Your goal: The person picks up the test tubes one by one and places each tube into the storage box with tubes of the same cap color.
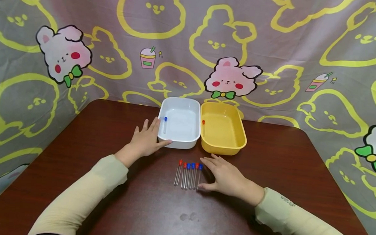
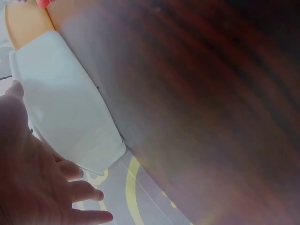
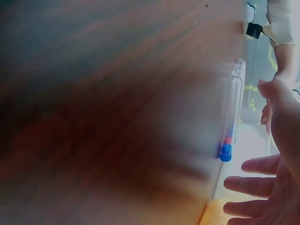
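My left hand (image 1: 145, 140) lies at the left side of a white basin (image 1: 180, 144), fingers spread and thumb at its front corner. In the left wrist view the left hand (image 2: 37, 173) holds nothing. A test tube with a blue cap (image 1: 165, 125) leans inside this basin. My right hand (image 1: 224, 174), fingers extended, is just right of a row of clear test tubes (image 1: 192, 174) with red and blue caps. The right wrist view shows the right hand (image 3: 276, 183) apart from the nearest blue-capped tube (image 3: 229, 122). Its palm holds nothing.
A yellow basin (image 1: 223, 150) stands against the white one's right side, with a red-capped test tube (image 1: 203, 128) in it. Both are on a dark brown table (image 1: 278, 154). A patterned cloth (image 1: 179, 42) hangs behind and at the sides.
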Demonstrator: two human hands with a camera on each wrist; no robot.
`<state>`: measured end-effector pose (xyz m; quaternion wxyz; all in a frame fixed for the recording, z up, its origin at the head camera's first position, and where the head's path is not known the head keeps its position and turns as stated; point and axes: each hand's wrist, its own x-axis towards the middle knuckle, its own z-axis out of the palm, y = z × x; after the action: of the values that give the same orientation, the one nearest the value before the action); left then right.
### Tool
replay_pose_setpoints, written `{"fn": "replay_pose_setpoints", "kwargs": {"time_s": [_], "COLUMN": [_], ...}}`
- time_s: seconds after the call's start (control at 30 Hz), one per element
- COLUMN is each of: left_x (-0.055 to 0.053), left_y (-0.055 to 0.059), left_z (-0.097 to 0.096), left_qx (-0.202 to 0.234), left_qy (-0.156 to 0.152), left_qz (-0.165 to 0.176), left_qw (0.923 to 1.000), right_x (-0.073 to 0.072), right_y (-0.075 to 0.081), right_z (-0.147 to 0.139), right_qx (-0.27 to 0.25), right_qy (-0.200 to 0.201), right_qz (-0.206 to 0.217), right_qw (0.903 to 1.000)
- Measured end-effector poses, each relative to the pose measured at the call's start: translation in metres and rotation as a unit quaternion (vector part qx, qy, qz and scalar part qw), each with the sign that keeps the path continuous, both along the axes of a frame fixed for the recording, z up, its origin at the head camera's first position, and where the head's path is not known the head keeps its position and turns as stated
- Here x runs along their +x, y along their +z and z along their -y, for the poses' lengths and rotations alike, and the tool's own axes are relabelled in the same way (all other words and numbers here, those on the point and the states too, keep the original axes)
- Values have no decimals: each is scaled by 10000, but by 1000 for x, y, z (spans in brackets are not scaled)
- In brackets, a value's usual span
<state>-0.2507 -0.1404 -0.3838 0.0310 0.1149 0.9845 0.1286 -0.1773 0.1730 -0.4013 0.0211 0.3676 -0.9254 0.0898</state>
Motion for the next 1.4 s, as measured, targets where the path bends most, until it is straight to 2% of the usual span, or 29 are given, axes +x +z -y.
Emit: {"fn": "replay_pose_setpoints", "kwargs": {"time_s": [0.23, 0.6, 1.4], "left_x": [1, 1, 0], "left_y": [-1, -3, -5], "left_z": [-1, -2, -2], "left_qx": [-68, -34, 79], "left_qy": [-11, 75, 130], "left_qz": [-78, -11, 35], "left_qw": [9999, 10000, 9999], "right_x": [-2, -1, -1], "right_y": [-3, -4, -3], "right_z": [3, 9, 10], "right_qx": [141, 405, 762], "right_qy": [-26, -265, -263], "right_qz": [-13, 136, 104], "right_qw": [9999, 9987, 9967]}}
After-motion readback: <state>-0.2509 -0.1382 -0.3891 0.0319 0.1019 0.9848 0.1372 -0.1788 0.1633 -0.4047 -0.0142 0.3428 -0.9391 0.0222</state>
